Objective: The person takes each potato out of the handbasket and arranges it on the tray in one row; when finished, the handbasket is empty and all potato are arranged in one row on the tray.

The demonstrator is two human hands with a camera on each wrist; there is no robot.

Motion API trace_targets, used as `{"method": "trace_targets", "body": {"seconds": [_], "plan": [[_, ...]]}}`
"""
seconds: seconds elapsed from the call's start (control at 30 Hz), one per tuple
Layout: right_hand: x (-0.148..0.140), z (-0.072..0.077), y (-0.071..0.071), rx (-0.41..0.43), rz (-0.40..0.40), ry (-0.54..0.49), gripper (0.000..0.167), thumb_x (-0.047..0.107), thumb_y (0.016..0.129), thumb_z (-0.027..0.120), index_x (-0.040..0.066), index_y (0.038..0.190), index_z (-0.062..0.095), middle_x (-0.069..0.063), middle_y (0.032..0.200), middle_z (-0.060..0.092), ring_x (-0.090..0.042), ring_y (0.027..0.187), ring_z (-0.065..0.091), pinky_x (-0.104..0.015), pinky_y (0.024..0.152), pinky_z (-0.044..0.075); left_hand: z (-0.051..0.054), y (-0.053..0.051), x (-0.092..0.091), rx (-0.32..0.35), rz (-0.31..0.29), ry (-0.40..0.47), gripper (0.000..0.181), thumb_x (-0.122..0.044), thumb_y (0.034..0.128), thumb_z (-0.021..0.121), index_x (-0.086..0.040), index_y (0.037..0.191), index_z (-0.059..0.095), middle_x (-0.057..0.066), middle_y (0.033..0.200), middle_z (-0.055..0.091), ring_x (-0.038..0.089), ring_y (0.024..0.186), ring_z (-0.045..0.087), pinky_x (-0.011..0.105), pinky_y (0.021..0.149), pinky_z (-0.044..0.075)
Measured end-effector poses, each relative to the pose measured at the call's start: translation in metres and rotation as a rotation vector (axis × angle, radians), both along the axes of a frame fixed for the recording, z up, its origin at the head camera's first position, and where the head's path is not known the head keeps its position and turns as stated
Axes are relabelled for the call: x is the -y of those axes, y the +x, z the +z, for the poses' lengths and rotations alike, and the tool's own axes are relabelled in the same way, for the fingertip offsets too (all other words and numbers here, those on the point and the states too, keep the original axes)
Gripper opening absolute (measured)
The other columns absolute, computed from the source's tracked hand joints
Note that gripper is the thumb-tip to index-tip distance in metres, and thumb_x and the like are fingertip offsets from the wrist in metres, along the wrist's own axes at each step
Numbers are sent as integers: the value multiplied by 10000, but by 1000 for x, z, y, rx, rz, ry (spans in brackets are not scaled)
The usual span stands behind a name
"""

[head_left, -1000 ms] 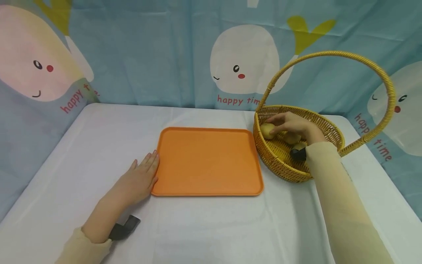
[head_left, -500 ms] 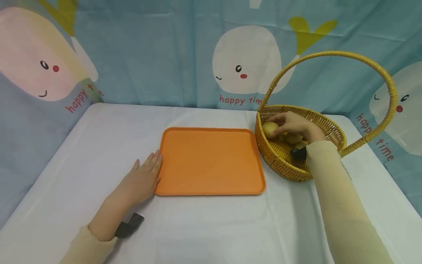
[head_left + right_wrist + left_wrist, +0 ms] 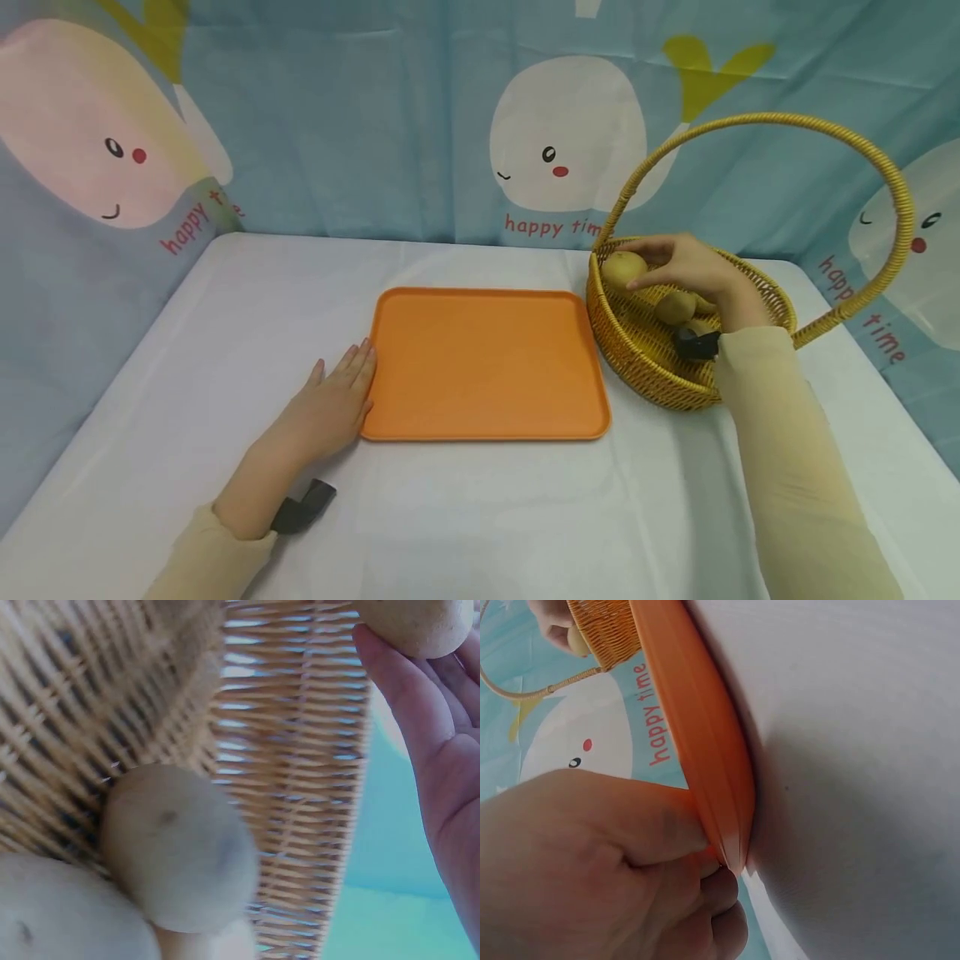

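Note:
My right hand (image 3: 697,271) pinches a pale yellow potato (image 3: 624,272) between thumb and fingers, at the left inner side of a woven basket (image 3: 651,385). In the right wrist view the held potato (image 3: 416,626) appears beside the wicker wall, off the basket floor. Other potatoes (image 3: 180,847) lie lower in the basket, some partly hidden by my wrist in the head view. On the left, my left hand (image 3: 330,408) rests against the left edge of an orange rectangular tray (image 3: 487,367), fingers extended. The left wrist view shows this hand touching the tray's rim (image 3: 705,727).
The basket's tall arched handle (image 3: 780,119) rises over my right forearm. Basket and tray stand close together on a white-covered table (image 3: 480,517). A blue printed curtain (image 3: 375,133) hangs behind. Black straps (image 3: 303,508) sit at both wrists.
My right hand has risen with the potato, uncovering more of the potatoes below it. The left hand keeps its place at the tray's edge, while the whole head view shifts slightly.

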State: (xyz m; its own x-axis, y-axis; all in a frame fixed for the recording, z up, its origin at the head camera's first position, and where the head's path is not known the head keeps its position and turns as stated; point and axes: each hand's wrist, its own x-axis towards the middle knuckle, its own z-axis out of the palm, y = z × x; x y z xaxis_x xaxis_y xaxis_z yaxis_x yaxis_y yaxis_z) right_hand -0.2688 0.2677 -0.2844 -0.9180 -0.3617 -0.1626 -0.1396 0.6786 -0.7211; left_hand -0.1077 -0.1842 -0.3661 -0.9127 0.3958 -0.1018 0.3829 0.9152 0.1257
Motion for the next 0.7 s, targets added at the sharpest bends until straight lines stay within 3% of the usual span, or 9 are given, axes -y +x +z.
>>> {"method": "trace_targets", "body": {"seconds": [0.2, 0.43, 0.7], "plan": [[12, 16, 11, -96, 25, -31, 577, 182, 780, 787, 111, 1312, 575, -33, 1241, 613, -52, 1044, 567, -164, 816, 452, 0, 2, 1, 13, 13, -4, 600, -150, 951, 512, 130, 1420, 266, 275, 1501, 202, 409, 1375, 218, 650, 1040, 178], [39, 28, 24, -161, 58, -149, 579, 141, 755, 805, 112, 1294, 593, -11, 1234, 618, -84, 1052, 596, -200, 773, 503, 3, 4, 1, 15, 12, 26, 603, -171, 956, 513, 125, 1422, 271, 273, 1501, 209, 409, 1376, 219, 647, 1044, 175], [88, 20, 30, -168, 189, -325, 588, 9, 739, 788, 14, 1287, 575, -91, 1288, 564, -153, 1133, 571, -257, 815, 516, 1, 2, 3, 60, 15, 64, 638, -217, 964, 497, 116, 1438, 231, 264, 1517, 164, 400, 1392, 170, 643, 1056, 138]]}}
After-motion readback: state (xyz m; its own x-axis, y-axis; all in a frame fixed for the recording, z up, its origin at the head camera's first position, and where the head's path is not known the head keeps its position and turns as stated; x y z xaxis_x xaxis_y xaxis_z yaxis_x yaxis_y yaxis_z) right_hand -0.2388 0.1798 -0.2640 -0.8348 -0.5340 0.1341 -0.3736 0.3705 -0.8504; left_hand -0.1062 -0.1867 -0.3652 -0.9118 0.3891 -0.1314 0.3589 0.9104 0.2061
